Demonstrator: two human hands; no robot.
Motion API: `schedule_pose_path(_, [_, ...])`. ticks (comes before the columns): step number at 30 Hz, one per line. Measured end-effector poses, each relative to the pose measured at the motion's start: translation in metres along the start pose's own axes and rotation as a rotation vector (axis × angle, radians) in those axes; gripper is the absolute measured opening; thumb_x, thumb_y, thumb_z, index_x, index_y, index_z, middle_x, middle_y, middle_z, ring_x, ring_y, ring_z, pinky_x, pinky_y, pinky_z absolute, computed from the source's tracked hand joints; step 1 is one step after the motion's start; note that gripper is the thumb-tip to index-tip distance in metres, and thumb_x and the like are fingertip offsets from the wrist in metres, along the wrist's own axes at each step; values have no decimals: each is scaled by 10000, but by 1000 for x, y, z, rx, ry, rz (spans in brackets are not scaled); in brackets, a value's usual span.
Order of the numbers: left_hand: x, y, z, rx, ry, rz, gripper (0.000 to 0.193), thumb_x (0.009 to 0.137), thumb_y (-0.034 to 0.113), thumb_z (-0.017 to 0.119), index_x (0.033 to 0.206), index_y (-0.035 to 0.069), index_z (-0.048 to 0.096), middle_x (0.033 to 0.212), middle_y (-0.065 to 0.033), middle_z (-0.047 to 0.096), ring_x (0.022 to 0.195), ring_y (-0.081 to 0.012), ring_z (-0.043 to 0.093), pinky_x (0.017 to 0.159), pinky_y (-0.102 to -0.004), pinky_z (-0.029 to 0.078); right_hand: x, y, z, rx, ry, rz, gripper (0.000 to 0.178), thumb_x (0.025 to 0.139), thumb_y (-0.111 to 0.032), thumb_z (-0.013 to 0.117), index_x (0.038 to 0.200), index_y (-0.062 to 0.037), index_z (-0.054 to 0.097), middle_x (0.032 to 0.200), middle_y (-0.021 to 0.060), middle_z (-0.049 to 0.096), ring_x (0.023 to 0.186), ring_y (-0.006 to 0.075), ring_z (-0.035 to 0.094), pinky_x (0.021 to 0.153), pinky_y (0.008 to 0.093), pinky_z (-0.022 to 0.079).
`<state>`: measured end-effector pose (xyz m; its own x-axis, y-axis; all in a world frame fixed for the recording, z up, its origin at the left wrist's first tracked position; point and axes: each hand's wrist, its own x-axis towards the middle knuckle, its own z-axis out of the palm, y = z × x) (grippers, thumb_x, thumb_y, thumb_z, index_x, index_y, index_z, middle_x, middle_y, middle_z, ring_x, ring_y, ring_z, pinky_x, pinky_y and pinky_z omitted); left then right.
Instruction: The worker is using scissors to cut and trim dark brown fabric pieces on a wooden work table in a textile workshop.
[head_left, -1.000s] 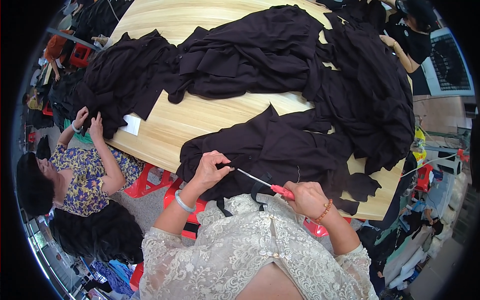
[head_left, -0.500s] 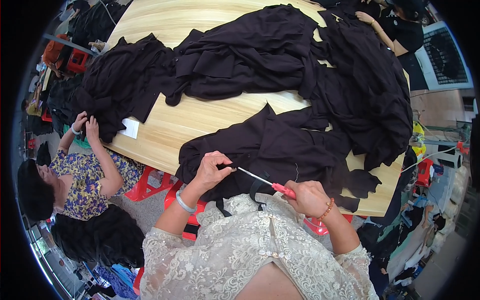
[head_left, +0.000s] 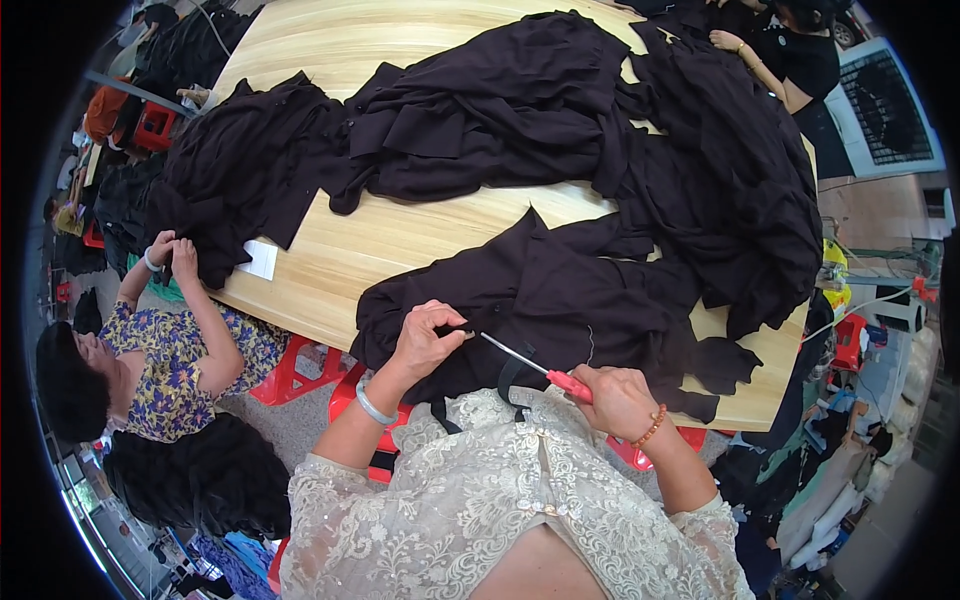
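A dark garment (head_left: 560,280), nearly black, lies crumpled on the table in front of me. My left hand (head_left: 425,342) is closed in a pinch on a small dark bit of its edge. Closed around a red handle is my right hand (head_left: 615,400); the handle belongs to a tool with a thin metal shaft (head_left: 515,352), much like a slim screwdriver. Its tip points at my left fingertips, a small gap away. Below the shaft a black strap (head_left: 508,378) loops down. A loose pale thread (head_left: 590,345) lies on the cloth.
More dark garments (head_left: 490,110) cover much of the wooden table (head_left: 310,255). A white paper (head_left: 260,260) sits at its left edge. At the left, a seated person (head_left: 180,345) handles dark cloth; another person (head_left: 800,55) works at far right. Red stools (head_left: 285,375) stand under the table.
The tool's tip has shifted very slightly right, away from my left fingertips. Otherwise both hands keep almost the same place and grip.
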<state>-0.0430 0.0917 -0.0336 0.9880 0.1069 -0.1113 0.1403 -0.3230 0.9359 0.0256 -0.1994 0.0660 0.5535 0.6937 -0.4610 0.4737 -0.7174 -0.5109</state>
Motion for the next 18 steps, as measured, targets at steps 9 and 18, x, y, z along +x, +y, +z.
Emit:
schedule_pose_path(9, [9, 12, -1, -38, 2, -31, 80, 722, 12, 688, 782, -18, 644, 757, -83, 638, 728, -175, 617, 666, -275, 469, 1, 0, 0, 56, -42, 38, 208, 814, -228, 650, 961, -85, 617, 744, 144, 647, 727, 329, 648, 642, 427, 501])
schedule_pose_path(18, [65, 113, -49, -133, 251, 450, 212, 755, -139, 628, 911, 4, 640, 870, -77, 614, 814, -156, 586, 726, -242, 459, 31, -37, 24, 384, -157, -171, 427, 824, -154, 614, 1239, -112, 523, 1039, 159, 632, 997, 340, 608, 830, 426, 485])
